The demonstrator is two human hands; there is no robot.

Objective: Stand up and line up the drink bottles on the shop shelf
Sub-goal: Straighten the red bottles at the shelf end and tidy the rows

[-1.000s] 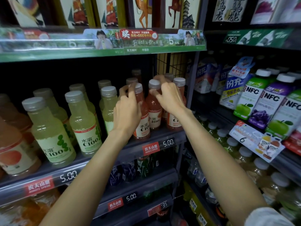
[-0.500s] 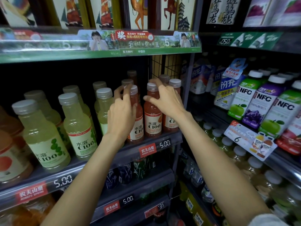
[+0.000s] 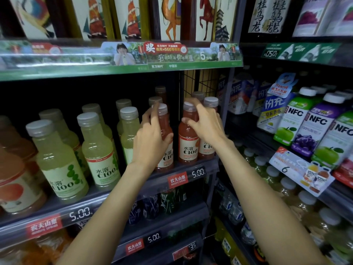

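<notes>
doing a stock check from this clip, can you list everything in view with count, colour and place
red C100 bottles: at least six, red-orange drink, grey caps, upright at the right end of the middle shelf
yellow C100 bottles: at least six, pale yellow-green, grey caps, upright to the left of the red ones
orange bottles: two partly seen, far left edge
NFC juice bottles: three in front, green and purple labels, white caps, right-hand rack
price strip: red and black tags reading 5.00, front of the middle shelf
green banner: one, edge of the shelf above
left hand: its grip is around the front red bottle in the left red row
right hand: fingers curled round the neighbouring front red bottle
</notes>
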